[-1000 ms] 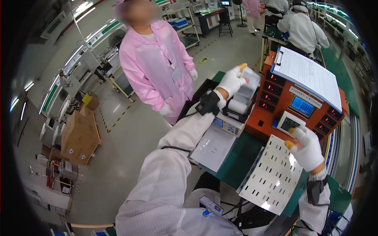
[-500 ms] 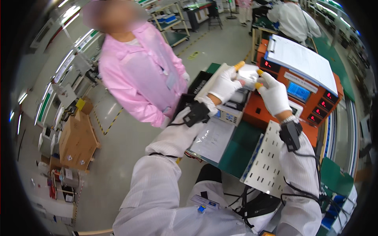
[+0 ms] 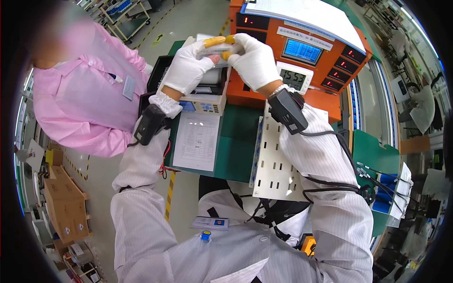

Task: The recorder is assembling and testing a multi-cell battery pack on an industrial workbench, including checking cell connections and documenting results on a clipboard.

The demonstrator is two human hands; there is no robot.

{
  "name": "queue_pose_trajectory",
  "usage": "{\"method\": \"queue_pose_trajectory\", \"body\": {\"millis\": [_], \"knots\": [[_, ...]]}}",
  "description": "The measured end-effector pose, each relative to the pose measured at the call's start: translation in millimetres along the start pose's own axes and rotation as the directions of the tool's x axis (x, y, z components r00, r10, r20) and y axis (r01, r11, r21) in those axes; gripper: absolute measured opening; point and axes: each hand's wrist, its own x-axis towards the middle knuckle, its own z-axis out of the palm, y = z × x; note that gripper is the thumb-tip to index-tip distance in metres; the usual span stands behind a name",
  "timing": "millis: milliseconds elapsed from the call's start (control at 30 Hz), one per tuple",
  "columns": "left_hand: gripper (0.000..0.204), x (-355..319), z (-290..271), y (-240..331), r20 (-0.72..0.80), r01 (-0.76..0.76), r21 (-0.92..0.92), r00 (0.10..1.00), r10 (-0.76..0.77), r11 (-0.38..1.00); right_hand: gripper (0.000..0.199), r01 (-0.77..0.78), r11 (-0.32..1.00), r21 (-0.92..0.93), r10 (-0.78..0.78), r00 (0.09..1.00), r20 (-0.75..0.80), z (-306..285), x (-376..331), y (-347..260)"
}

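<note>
Gloved in white with yellow fingertips, my left hand [image 3: 186, 68] and my right hand [image 3: 255, 61] come together above a bench instrument [image 3: 207, 107]. Between their closed fingers is a small, shiny whitish block [image 3: 220, 50]; fingers cover its ends, and its exact kind is not clear. My left hand grips the left end and my right hand the right end. Just below lies a silvery, rounded piece [image 3: 215, 75] on top of the instrument. An orange test cabinet [image 3: 240, 89] with red digit displays and a blue screen stands right beside my right hand.
A printed sheet [image 3: 196, 144] lies on the green bench top [image 3: 236, 151]. Nearer me on the right is a slotted white metal plate [image 3: 273, 172]. A digital clock [image 3: 295, 75] leans by the cabinet. At left stands a person in a pink coat [image 3: 89, 99]. Cables hang along my right arm.
My view has turned, so bench, cabinet and both hands appear farther left and higher. Both hands still hold the whitish block, which is tilted differently, with the fingers closer together.
</note>
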Motion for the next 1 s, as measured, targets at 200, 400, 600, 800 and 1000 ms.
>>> {"method": "queue_pose_trajectory", "body": {"millis": [200, 400, 600, 800, 1000], "knots": [[0.031, -1.8, 5.4, 16.5, -0.044, 0.011, -0.024, 0.999, -0.012, 1.0, 0.033, -0.004, 0.997, 0.078, 0.003, 1.0, 0.009, -0.7, -0.2, 5.1], [0.03, -6.0, 3.1, 15.6, -0.069, 0.025, -0.041, 0.997, -0.028, 0.999, 0.029, -0.056, 0.996, 0.072, 0.054, 0.998, 0.032, -0.6, -2.5, -9.7], [0.027, -0.4, 6.1, 25.0, -0.094, 0.034, -0.052, 0.995, -0.039, 0.998, 0.017, 0.183, 0.954, -0.236, -0.191, 0.982, -0.01, -5.0, -0.7, -8.5], [0.026, -2.5, 8.4, 27.0, -0.049, 0.046, -0.088, 0.998, -0.05, 0.995, 0.013, 0.254, 0.918, -0.306, -0.274, 0.961, -0.024, -8.0, -4.3, -11.2], [0.027, -9.3, 6.2, 26.6, -0.021, 0.094, 0.059, 0.995, -0.093, 0.994, 0.014, -0.078, 0.997, 0.016, 0.078, 0.996, 0.048, -6.4, -3.2, -11.4]]}}
